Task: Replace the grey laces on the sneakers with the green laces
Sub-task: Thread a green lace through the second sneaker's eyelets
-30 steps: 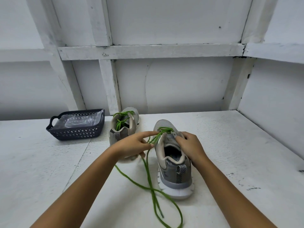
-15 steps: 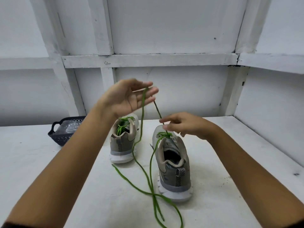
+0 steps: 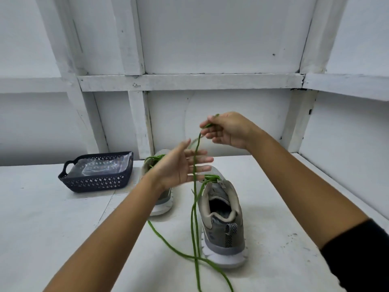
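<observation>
While the green lace (image 3: 194, 209) is pinched by the right hand (image 3: 228, 130) above the toe of the near sneaker (image 3: 223, 220), it is stretched almost upright, down to the sneaker's left side. The left hand (image 3: 179, 170) is held open with fingers spread, just left of the sneaker's toe and nearest the strand's middle; whether it touches cannot be told.

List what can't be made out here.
Head view only:
- Left sneaker: mostly behind the left hand and its arm.
- Left hand's fingers: motion-blurred, so contact with the lace is unclear.
- Lace tip: pinched inside the right hand; other strands run off the bottom edge.
- Basket: glare on the plastic hides any contents.
</observation>
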Demonstrator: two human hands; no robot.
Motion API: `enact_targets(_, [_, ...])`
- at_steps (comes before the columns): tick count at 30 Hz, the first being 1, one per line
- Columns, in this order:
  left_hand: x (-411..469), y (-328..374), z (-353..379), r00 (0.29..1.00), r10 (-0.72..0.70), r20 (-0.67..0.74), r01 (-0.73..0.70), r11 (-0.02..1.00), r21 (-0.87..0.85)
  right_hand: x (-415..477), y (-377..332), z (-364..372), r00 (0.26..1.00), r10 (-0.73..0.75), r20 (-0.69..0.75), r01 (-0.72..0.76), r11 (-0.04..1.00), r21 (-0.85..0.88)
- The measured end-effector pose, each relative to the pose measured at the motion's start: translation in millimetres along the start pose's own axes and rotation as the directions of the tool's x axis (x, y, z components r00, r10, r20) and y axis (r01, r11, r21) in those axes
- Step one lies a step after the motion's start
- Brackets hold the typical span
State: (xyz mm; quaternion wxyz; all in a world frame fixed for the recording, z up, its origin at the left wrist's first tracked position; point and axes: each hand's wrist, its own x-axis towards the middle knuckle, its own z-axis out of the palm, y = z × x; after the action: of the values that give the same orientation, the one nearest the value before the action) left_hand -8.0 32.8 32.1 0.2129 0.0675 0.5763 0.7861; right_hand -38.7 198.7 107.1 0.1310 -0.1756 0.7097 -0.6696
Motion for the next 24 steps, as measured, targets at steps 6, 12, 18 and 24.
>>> enact_targets(6, [5, -10, 7, 0.989, 0.133, -0.066, -0.147, 0.930, -0.336, 28, 19, -7, 0.973, 0.216, -0.086, -0.207, 0.973, 0.101])
enact_targets(12, [19, 21, 1, 0.931, 0.248, -0.267, -0.355, 0.786, -0.506, 12, 45, 9, 0.893, 0.394, 0.217, -0.360, 0.916, -0.179])
enact_targets(18, [28, 22, -6, 0.907, 0.261, -0.331, -0.390, 0.818, -0.424, 7, 45, 19, 0.952, 0.236, 0.197, -0.172, 0.940, -0.296])
enact_targets(24, [20, -17, -8, 0.964, 0.125, -0.236, -0.141, 0.989, -0.050, 24, 31, 12, 0.998, 0.052, -0.046, -0.064, 0.939, -0.337])
